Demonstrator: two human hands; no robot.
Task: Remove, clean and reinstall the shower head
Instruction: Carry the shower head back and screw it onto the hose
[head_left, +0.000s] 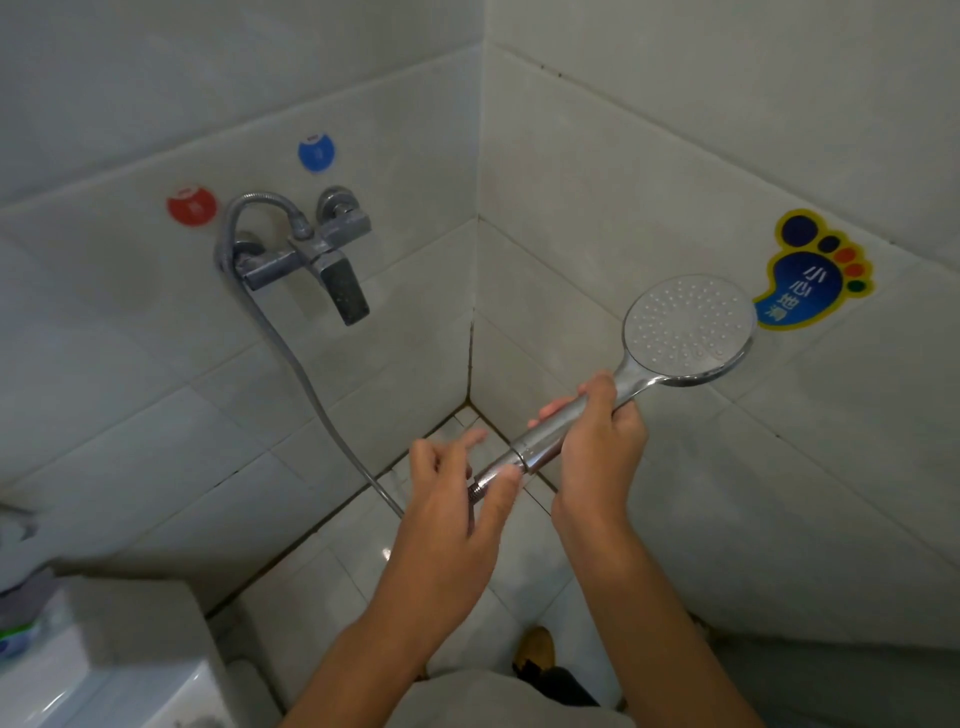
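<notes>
A chrome shower head (688, 330) with a round white spray face points up and right in front of the right wall. My right hand (597, 447) is wrapped around its chrome handle. My left hand (460, 496) pinches the hose nut (493, 470) at the handle's lower end between thumb and fingers, the index finger raised and blurred. The metal hose (306, 384) runs from the nut down toward the floor and up in a loop to the wall mixer tap (317, 249).
The mixer's lever (345, 291) sticks out from the left wall under a red sticker (191, 205) and a blue sticker (316, 152). A foot-shaped sticker (810, 273) is on the right wall. A white ledge (114, 639) with a cloth sits at lower left. A shoe (537, 649) stands on the tiled floor.
</notes>
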